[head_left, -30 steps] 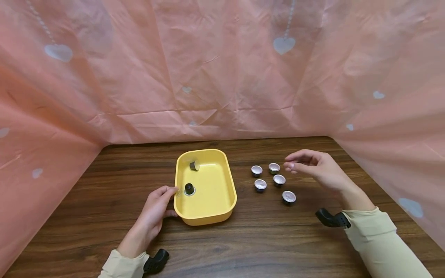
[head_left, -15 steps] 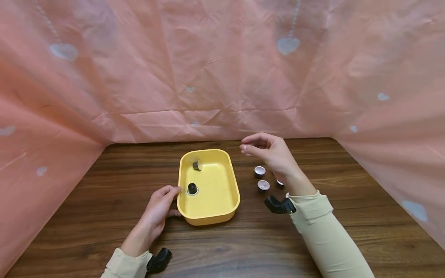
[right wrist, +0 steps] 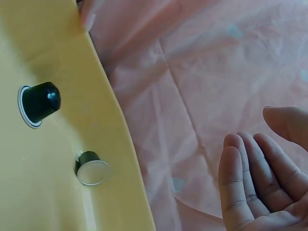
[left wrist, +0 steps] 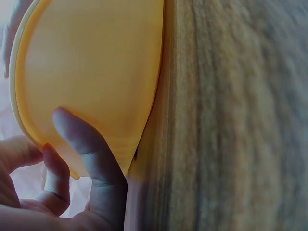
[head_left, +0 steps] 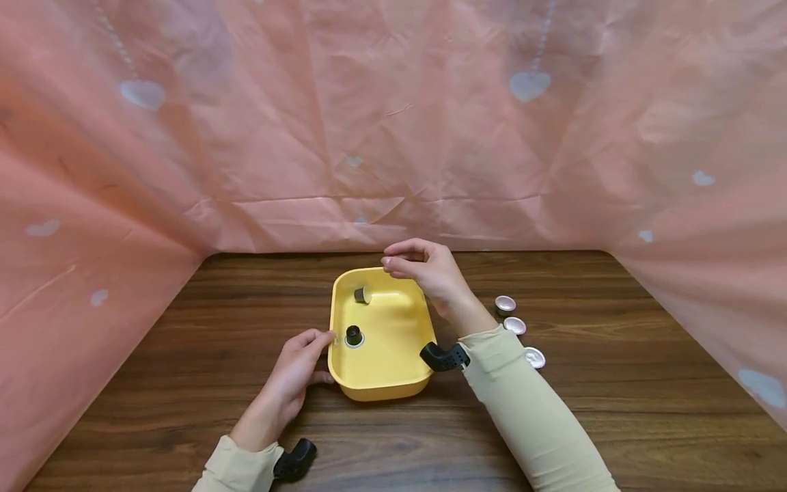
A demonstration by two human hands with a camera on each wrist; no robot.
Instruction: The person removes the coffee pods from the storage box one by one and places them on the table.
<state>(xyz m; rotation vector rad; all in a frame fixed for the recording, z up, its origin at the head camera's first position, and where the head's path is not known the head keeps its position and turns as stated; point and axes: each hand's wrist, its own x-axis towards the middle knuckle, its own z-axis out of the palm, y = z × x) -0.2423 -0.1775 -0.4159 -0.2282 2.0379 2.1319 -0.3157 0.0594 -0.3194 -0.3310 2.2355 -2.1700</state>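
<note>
My left hand (head_left: 301,369) grips the left wall of a yellow tray (head_left: 384,395); the left wrist view shows its fingers at the tray's outer side (left wrist: 96,72). Inside lie two coffee capsules: a dark capsule (head_left: 353,334) standing lid down by the left wall, and another capsule (head_left: 361,295) tipped on its side farther back. My right hand (head_left: 433,273) hovers over the tray's far right corner. In the right wrist view its fingers (right wrist: 236,187) are loosely bent, thumb apart, with nothing between them.
Right of the tray, three silver-lidded capsules show on the wooden table: a far capsule (head_left: 505,305), a middle capsule (head_left: 514,326) and a near capsule (head_left: 535,357). My right sleeve (head_left: 522,403) hides the area beside them. A pink curtain (head_left: 393,137) with hearts surrounds the table.
My right hand has moved left from above the capsules on the table to above the tray, and its forearm now covers some capsules. The left hand keeps its hold. The head view has shifted slightly.
</note>
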